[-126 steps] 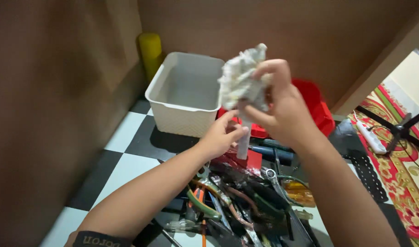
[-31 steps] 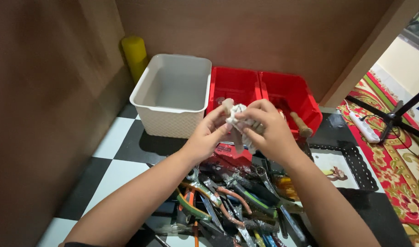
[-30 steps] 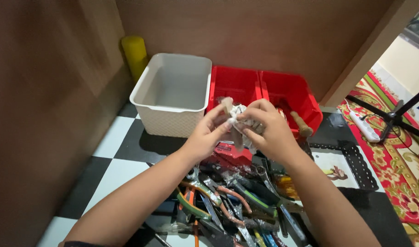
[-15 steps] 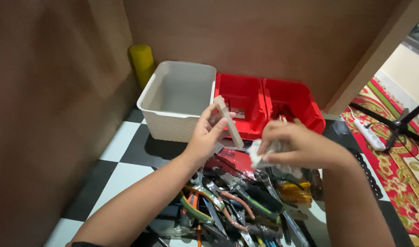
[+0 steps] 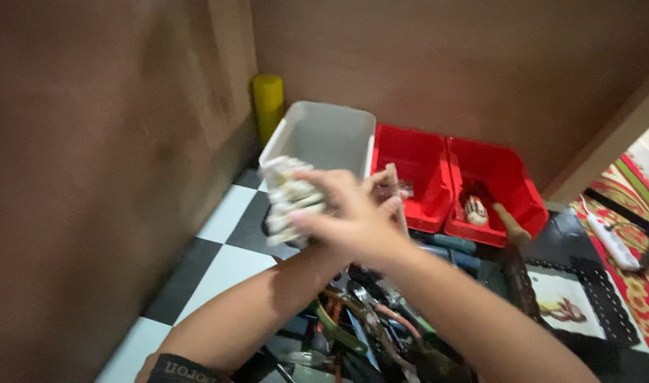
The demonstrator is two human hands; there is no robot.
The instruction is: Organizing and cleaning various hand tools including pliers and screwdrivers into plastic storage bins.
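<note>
A black-and-white chequered floor [image 5: 218,266] runs between brown walls. Nearest lies a pile of pliers and hand tools [image 5: 367,330]. Above it the right hand [image 5: 349,223], fingers curled, grips a crumpled white rag [image 5: 290,200], blurred. Behind it the left hand [image 5: 387,190] pinches a thin pale stick [image 5: 393,186], roughly upright. Beyond stand a white plastic basket [image 5: 324,135], two red bins [image 5: 452,181] and a yellow cylinder [image 5: 268,103].

My right hand [image 5: 353,227] grips a crumpled, rough white rag [image 5: 289,202]. Beside it, the white bin [image 5: 324,135] looks matt plastic; the red bins [image 5: 417,159] beyond are glossy plastic.
</note>
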